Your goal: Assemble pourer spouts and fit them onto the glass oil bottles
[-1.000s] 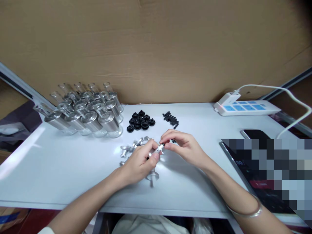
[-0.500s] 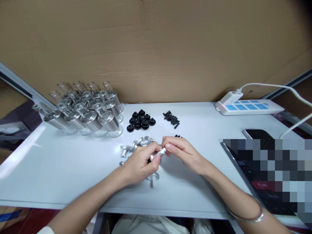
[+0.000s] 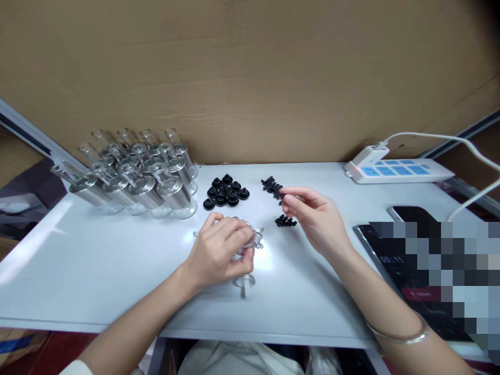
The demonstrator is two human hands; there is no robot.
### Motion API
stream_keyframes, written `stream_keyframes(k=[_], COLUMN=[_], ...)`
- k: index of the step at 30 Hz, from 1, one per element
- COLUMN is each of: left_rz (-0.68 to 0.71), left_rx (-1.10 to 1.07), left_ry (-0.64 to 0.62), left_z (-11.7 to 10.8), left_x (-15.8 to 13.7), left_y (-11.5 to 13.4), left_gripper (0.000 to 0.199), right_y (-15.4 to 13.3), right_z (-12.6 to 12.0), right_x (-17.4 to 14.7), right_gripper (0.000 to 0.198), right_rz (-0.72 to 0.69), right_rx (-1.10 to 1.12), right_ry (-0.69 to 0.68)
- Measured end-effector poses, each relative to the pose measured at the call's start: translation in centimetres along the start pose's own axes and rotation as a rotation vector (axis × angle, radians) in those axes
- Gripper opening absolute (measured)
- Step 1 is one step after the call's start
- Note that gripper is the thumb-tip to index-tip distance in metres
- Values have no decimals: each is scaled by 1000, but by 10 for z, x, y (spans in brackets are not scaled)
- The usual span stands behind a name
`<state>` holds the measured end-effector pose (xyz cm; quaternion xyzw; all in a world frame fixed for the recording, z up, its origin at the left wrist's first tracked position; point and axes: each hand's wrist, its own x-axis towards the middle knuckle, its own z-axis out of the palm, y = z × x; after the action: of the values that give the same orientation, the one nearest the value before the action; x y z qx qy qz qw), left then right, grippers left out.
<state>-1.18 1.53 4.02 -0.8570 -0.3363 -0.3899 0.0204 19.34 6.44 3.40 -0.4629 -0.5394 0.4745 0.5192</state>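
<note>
My left hand point(image 3: 222, 247) is closed on a small silver metal part point(image 3: 255, 239), whose bracket-like end juts out past the fingers. The palm and fingers cover the rest of it. Thumb and forefinger of my right hand point(image 3: 314, 221) are pinched together at the edge of a pile of thin black pins point(image 3: 269, 183); what sits between the fingertips is too small to make out. Just below those fingers lies a cluster of tiny black pieces point(image 3: 286, 221). A loose silver metal part point(image 3: 245, 284) with a round top rests under my left hand, which hides others behind it.
Several glass bottles with metal sleeves point(image 3: 172, 192) stand at the back left. Black ribbed stoppers point(image 3: 226, 191) are heaped near the middle. A white power strip point(image 3: 402, 172) with a cable, a phone point(image 3: 410, 213) and a tablet-like screen point(image 3: 414, 276) occupy the right side.
My right hand has left the silver part and moved up and right to the black pins, uncovering the tiny black pieces. The left hand keeps the part, now turned differently.
</note>
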Motion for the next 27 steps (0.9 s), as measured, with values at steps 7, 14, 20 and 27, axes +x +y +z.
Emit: stream_keyframes(k=[7,14,20,27], left_rz=[66,76,88,125], left_rx=[-4,-4,-14,-13], left_ry=[11,-22,-40,13], left_z=[3,2,4,7], left_x=[0,3,1,1], left_y=[1,1,0,0], left_gripper=[9,7,7,6], right_y=[-1,3,8,-1], right_z=[-16,-23,-24,-24], right_x=[10,4,-2,-1], right_gripper=[16,21,24,17], right_rz=[13,-22,-10,64], right_rx=[-168,-725,-849,-948], right_ry=[-20,-602,-677,-674])
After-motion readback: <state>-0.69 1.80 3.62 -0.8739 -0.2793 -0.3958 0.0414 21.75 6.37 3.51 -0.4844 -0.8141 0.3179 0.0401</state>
